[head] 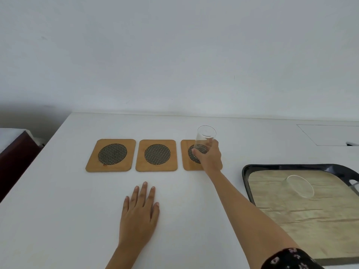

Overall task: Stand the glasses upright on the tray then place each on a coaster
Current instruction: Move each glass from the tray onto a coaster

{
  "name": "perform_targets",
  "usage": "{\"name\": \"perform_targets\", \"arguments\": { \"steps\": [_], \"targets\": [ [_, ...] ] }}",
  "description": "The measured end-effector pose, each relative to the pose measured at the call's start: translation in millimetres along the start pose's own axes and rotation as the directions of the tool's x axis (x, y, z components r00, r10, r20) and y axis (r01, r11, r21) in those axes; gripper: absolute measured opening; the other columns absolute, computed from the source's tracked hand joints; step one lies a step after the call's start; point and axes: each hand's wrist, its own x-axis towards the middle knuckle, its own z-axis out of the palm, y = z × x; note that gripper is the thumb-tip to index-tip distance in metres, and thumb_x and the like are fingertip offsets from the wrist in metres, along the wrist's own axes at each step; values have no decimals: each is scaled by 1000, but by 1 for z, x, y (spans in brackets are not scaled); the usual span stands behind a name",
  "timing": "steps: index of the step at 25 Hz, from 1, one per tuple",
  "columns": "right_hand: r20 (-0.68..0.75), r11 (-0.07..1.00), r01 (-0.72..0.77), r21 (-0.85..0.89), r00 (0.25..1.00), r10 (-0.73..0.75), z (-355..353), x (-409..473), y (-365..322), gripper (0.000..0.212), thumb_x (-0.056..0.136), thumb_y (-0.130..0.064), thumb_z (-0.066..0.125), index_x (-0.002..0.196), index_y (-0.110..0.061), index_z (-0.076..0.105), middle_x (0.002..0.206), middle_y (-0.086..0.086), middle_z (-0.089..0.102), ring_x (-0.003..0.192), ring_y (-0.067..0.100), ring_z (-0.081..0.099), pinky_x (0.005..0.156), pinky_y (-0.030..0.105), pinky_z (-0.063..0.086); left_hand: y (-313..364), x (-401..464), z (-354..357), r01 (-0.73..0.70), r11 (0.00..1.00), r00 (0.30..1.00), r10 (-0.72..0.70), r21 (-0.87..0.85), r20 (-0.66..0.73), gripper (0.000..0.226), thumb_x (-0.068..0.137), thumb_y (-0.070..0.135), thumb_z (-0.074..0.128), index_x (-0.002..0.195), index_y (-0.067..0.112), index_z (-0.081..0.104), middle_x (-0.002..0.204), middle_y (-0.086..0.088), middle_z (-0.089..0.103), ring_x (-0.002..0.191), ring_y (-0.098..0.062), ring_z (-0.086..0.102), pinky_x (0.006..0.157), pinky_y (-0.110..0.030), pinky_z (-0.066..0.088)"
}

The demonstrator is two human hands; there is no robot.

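A clear glass (205, 140) is gripped low on its body by the right hand (210, 158), the fingers (210, 143) and thumb wrapped closed around it. It is held upright, rim uppermost, over the right coaster (187, 161); whether its base is already touching the coaster is hidden by the hand and cannot be told.

Places are given here from the middle coaster (156, 155). Just to its right, with a narrow gap between, the right coaster is found, partly covered by the hand. Just to its left, again with a narrow gap, the left coaster (111, 155) lies bare. All three are wooden squares with a dark woven disc in the centre, set in one row on the white table (58, 200).

Nearer the camera than the middle coaster and slightly to its left, the left hand (140, 210) is laid flat on the table, palm down, fingers extended and slightly spread, with nothing held.

Well to the right of the middle coaster, and nearer the camera, a black tray (245, 174) with a tan liner is seen. On it a second glass (299, 186) lies on its side. Another glass appears to lie beside it on the tray, but it is too faint to be certain.
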Motion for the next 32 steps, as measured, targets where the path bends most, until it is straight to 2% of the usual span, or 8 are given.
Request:
{"name": "perform_targets", "arguments": {
  "steps": [6, 11, 16, 19, 23, 26, 29, 32],
  "targets": [
    [68, 999, -33, 37, 997, 30, -11, -8, -1, 66, 65, -35, 82, 116, -30, 40, 117, -7, 56, 110, 15, 55, 85, 39, 47, 1, 0, -3, 2, 1000, 1000, -2, -24, -4, 63, 89, 47, 16, 143, 24, 38, 154, -2, 32, 143, -26, 27, 114, -47, 21],
    [-114, 985, 40, 170, 993, -21, -40, -55, -3, 66, 82, -18, 67, 139, -13, 33, 142, 3, 40, 130, 16, 36, 100, 28, 33, 1, -1, -3, 7, 1000, 1000, -7, -15, 6, 68, 86, 50, 10, 144, 25, 35, 156, 0, 28, 144, -25, 23, 115, -47, 19],
    [-391, 924, 321, -209, 838, -380, -107, -100, -1, 52, 79, -7, 66, 128, -8, 47, 140, 12, 45, 141, 29, 21, 110, 49, 28, 1, -1, -4, -6, 1000, 1000, 6, -16, 4, 73, 83, 52, 8, 144, 23, 35, 156, -2, 28, 144, -26, 23, 115, -48, 19],
    [-467, 899, 137, -415, 816, -340, -156, -102, 15, 58, 75, -12, 69, 129, -8, 48, 145, 17, 37, 141, 39, 12, 108, 60, 23, 3, -2, -4, -11, 1000, 1000, 11, -26, -13, 73, 83, 53, 9, 143, 22, 38, 155, -4, 31, 143, -27, 25, 114, -49, 20],
    [-398, 890, -173, -423, 917, -11, -199, -102, 43, 70, 79, -23, 68, 140, -19, 34, 150, 16, 19, 138, 42, 13, 108, 57, 19, 3, -4, -3, -14, 999, 1000, 13, -33, -18, 68, 85, 49, 16, 143, 21, 39, 155, -4, 31, 143, -27, 25, 114, -49, 19],
    [-335, 950, -102, -296, 942, -3, -214, -102, 54, 60, 81, -23, 67, 136, -23, 41, 139, 14, 36, 110, 34, 49, 93, 47, 42, 3, -5, -3, -9, 998, 1000, 8, -56, -18, 61, 88, 43, 25, 142, 20, 40, 154, -5, 32, 143, -27, 26, 114, -49, 20],
    [-347, 967, -83, -243, 938, -7, -220, -103, 52, 46, 78, -23, 68, 122, -27, 52, 126, 9, 46, 87, 20, 50, 73, 34, 43, 2, -8, -2, -19, 997, 1000, 18, -80, -15, 49, 96, 34, 35, 142, 20, 40, 155, -4, 32, 144, -25, 25, 115, -49, 19],
    [-351, 975, 16, -223, 931, -96, -219, -102, 37, 53, 74, -23, 73, 123, -25, 51, 121, 7, 50, 91, 18, 51, 73, 30, 39, 1, -12, -6, -33, 992, 998, 27, -126, -48, 48, 95, 26, 38, 141, 12, 41, 150, -8, 41, 140, -26, 32, 114, -50, 23]
  ]
}}
